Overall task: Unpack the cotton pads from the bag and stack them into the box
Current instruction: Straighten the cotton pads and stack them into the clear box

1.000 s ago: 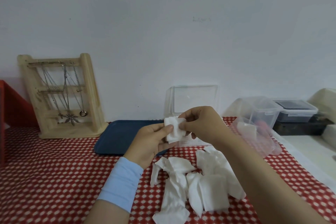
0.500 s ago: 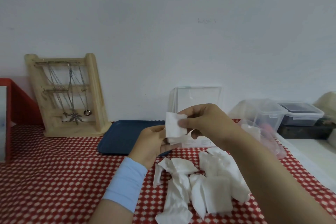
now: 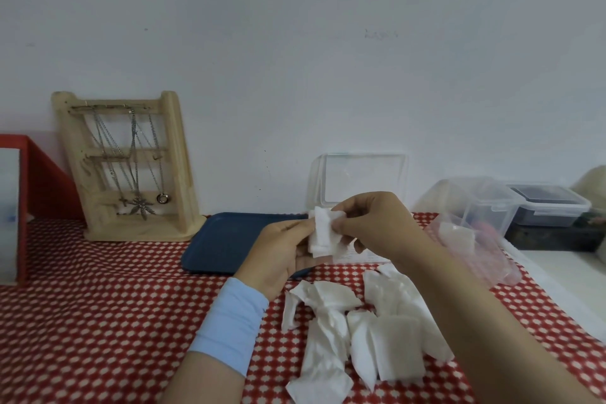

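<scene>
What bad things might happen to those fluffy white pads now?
1. Both hands, left hand and right hand, pinch a small stack of cotton pads in the air by its edges; it might slip and scatter.
2. The loose pads lie crumpled on the red cloth under the right forearm, which might brush them away.
3. The clear box sits partly hidden behind the hands, so it could get bumped.

Dim, soft light; wide-angle edge warping

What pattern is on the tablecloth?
The tablecloth is red with small white dots, clearest in the head view.
</scene>
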The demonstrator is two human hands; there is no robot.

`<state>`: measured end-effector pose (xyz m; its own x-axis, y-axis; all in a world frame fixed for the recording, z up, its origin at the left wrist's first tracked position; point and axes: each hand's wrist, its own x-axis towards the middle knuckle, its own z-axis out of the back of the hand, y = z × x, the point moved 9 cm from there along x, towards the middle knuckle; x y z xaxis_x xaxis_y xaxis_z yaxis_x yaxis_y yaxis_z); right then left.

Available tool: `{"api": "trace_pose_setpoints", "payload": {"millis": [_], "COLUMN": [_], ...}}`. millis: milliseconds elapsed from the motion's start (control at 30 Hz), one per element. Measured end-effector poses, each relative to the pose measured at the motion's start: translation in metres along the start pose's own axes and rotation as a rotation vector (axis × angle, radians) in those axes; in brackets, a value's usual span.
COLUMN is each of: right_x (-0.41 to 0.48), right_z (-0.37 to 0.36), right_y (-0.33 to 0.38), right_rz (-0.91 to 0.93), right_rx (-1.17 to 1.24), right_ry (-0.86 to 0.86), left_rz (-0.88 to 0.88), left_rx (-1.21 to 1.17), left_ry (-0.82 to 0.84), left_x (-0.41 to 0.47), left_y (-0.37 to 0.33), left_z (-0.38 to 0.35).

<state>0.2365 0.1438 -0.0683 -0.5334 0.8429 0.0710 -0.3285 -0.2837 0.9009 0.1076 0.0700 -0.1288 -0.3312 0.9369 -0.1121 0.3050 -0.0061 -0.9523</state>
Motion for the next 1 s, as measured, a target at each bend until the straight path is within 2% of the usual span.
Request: {"api": "trace_pose_setpoints", "payload": {"millis": [100, 200, 300, 333, 367, 467, 533, 800, 933, 1000], "right_x": [0.002, 0.006, 0.012, 0.012, 0.012, -0.004, -0.013, 0.004, 0.009, 0.007], "right_z": [0.0, 0.0, 0.003, -0.001, -0.009, -0.052, -0.066, -0.035, -0.002, 0.004], "right_y": [-0.002, -0.005, -0.009, -0.01, -0.012, -0.029, -0.038, -0.034, -0.015, -0.01], "right_rz": [0.014, 0.04, 0.104, 0.124, 0.135, 0.128, 0.111, 0.097, 0.11, 0.082], "right_rx": [-0.034, -0.096, -0.298, -0.344, -0.391, -0.606, -0.716, -0.697, -0.348, -0.111], "right_ry": [-0.018, -0.053, -0.121, -0.085, 0.01, 0.489, 0.637, 0.416, 0.273, 0.267], "left_rz": [0.033, -0.004, -0.016, -0.021, -0.026, -0.036, -0.026, 0.013, -0.003, -0.01], "left_rx": [0.022, 0.166, 0.191, 0.159, 0.122, 0.05, 0.014, -0.1, -0.043, -0.04], "left_ry": [0.026, 0.013, -0.099, -0.129, -0.147, -0.153, -0.136, -0.109, -0.111, -0.102], "left_x": [0.0, 0.002, 0.006, 0.007, 0.007, 0.006, 0.007, 0.006, 0.005, 0.005], "left_y": [0.002, 0.001, -0.001, -0.004, -0.006, -0.009, -0.008, -0.003, -0.002, 0.0], "left_z": [-0.002, 0.005, 0.029, 0.037, 0.044, 0.056, 0.056, 0.044, 0.036, 0.031]}}
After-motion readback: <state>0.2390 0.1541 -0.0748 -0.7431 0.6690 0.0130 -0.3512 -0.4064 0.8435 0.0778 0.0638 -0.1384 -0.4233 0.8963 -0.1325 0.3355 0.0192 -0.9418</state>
